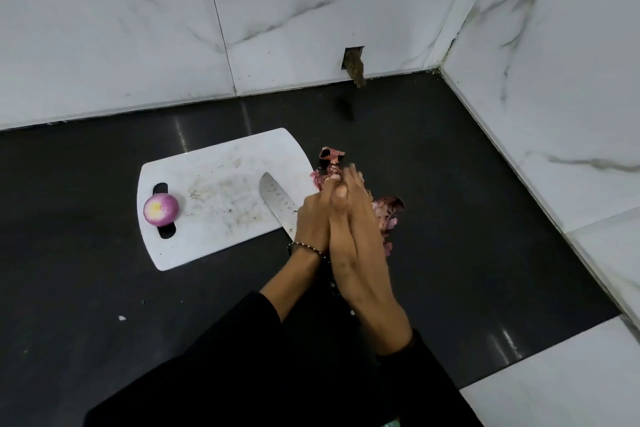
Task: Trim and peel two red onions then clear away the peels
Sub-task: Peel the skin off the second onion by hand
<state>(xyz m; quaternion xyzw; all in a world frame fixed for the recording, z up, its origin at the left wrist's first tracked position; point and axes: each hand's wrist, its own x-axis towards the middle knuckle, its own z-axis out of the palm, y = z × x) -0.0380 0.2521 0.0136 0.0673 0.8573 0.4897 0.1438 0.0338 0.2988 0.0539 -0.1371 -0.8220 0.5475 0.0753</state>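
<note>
Onion (161, 209): peeled, on the board, well left of the hands.
Knife (277, 199): blade just beside the left hand.
Left hand (311, 218): against the right; grip cannot be told.
Right hand (356, 236): fingers straight, over the peels.
Peels (388, 211): on the table (450, 218), under both hands.

A cutting board (214, 191) is laid on the countertop (467, 236), before the rear wall (277, 10). A peeled onion (161, 210) is seated at the board's left end (over the handle slot (167, 231)). A knife (277, 199) is placed with its blade on the board's right part. Onion peels (388, 213) are heaped on the countertop just right of the board, with the left hand (311, 218) and right hand (355, 236) set together over them.
</note>
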